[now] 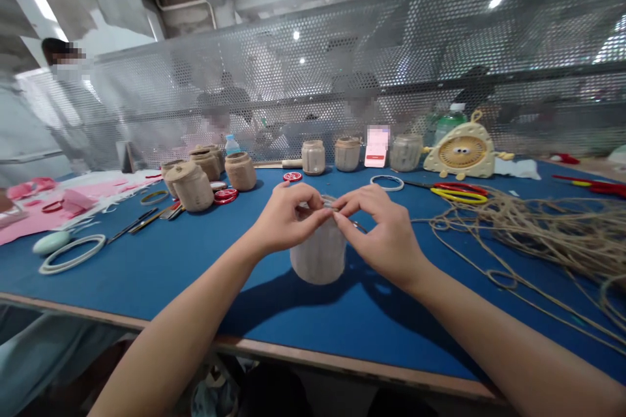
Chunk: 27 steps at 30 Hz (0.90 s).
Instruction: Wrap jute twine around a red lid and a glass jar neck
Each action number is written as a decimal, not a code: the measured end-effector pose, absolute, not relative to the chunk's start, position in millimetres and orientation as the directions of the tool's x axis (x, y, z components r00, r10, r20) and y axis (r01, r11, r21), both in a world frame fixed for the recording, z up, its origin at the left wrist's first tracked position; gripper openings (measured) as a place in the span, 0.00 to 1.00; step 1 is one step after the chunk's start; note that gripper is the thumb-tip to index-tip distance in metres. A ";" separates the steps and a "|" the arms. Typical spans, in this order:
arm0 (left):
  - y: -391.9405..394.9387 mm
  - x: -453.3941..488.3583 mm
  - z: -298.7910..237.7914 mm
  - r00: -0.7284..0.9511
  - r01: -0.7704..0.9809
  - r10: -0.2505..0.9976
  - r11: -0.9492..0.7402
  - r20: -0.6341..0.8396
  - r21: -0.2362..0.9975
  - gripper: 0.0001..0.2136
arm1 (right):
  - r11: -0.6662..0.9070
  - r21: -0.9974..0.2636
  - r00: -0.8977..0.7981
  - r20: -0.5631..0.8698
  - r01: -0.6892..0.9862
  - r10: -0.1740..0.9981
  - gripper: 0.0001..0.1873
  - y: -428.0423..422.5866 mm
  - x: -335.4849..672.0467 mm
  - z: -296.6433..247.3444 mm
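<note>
No text readable anywhere, upright pink card [376, 146] showing only blurred content, red lids [225, 195] bearing markings too small to read

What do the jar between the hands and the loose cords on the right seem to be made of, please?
The jar looks covered in pale, matte fibre, perhaps paper or cord, as faint vertical ribs show; what lies beneath is hidden. The loose cords look like twisted natural jute or hemp: tan, dull and slightly rough.

blue-topped workbench [147, 280], twine-wrapped jars [205, 176], loose jute twine [533, 234], red-handled scissors [457, 192], white hoop [72, 254]
</note>
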<state>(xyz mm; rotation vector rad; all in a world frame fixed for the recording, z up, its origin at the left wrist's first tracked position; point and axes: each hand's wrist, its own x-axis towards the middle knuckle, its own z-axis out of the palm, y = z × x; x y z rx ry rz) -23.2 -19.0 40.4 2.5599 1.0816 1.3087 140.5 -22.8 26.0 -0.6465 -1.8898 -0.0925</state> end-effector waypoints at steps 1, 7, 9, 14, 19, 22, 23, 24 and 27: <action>-19.2 -23.3 40.6 0.391 0.540 0.625 -0.750 0.676 0.381 0.12 | 0.849 -0.231 -0.268 0.881 0.474 0.390 0.08 -23.0 140.4 26.1; -17.2 -25.0 41.6 0.422 0.370 0.666 -0.746 0.615 0.554 0.13 | 0.855 -0.226 -0.277 0.881 0.466 0.384 0.08 -24.4 141.0 26.2; -16.1 -25.7 41.9 0.430 0.353 0.677 -0.735 0.597 0.579 0.13 | 0.858 -0.224 -0.281 0.881 0.463 0.382 0.08 -24.3 141.3 26.2; -12.1 -27.0 40.6 0.400 0.423 0.697 -0.716 0.594 0.556 0.13 | 0.859 -0.222 -0.277 0.884 0.461 0.377 0.07 -22.1 141.8 26.3; -5.3 -29.0 37.8 0.413 0.380 0.672 -0.741 0.614 0.554 0.15 | 0.846 -0.222 -0.260 0.887 0.485 0.382 0.06 -19.7 142.8 25.7; -1.9 -31.3 37.4 0.437 0.349 0.652 -0.758 0.620 0.551 0.15 | 0.837 -0.226 -0.258 0.883 0.499 0.393 0.06 -18.8 143.4 25.3; -1.0 -32.2 37.4 0.437 0.347 0.652 -0.758 0.619 0.553 0.15 | 0.834 -0.229 -0.257 0.881 0.502 0.396 0.06 -18.6 143.6 25.2; -0.1 -33.2 37.4 0.436 0.346 0.656 -0.755 0.617 0.557 0.14 | 0.832 -0.232 -0.256 0.880 0.504 0.400 0.06 -18.4 143.8 25.2; 3.4 -36.3 37.0 0.414 0.325 0.658 -0.752 0.629 0.573 0.13 | 0.828 -0.237 -0.248 0.880 0.508 0.404 0.06 -18.0 144.2 25.3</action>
